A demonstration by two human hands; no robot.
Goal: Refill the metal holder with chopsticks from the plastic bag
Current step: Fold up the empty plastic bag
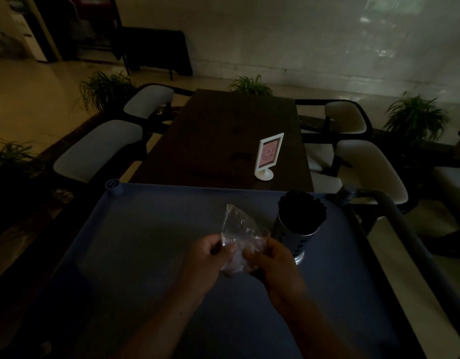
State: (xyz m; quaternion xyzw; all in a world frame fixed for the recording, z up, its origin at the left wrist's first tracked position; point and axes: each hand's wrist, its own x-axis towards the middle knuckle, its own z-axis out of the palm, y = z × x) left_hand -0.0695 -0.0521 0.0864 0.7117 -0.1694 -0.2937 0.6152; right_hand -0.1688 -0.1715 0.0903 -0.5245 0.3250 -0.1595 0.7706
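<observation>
Our left hand [210, 257] and right hand [273, 265] over a blue cart top [146, 229], fingers of both curled, pinching a crumpled clear plastic bag [236, 229] between them, metal holder [296, 237] upright just right of the bag, packed with dark chopsticks [302, 211]

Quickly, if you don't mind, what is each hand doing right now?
Left hand: holding the crumpled plastic bag.
Right hand: holding the same bag from the other side.

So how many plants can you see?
4. One plant at the left edge, one behind the left chairs, one past the table's far end, one on the right. Others may hide in the dark.
</observation>
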